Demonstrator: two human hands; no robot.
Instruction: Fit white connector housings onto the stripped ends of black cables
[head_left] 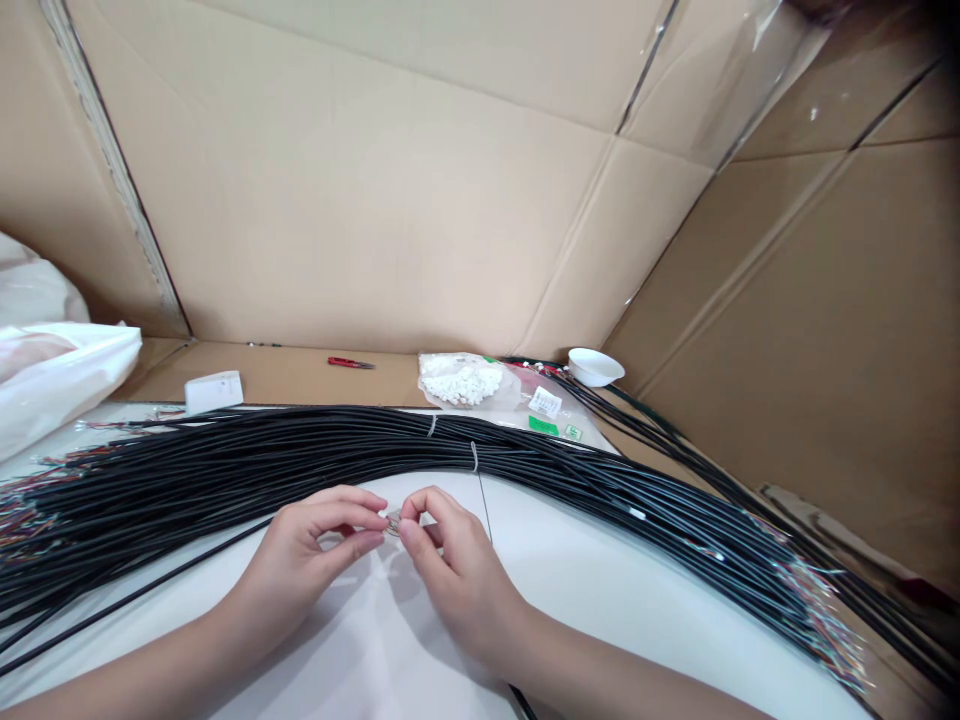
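Left hand and right hand meeting fingertip to fingertip at table centre, both pinching closed on small connector, held up off surface for close view. Single black wire trailing toward 8 o'clock, second thin wire running toward 12 o'clock to cable bundle. Bundle lying just beyond hands, tied with white ties, stripped coloured ends fanning at 4 and 9 o'clock. Bag of white housings sitting at 12 o'clock within reach, white bowl at 1 o'clock, red cutters by cardboard wall.
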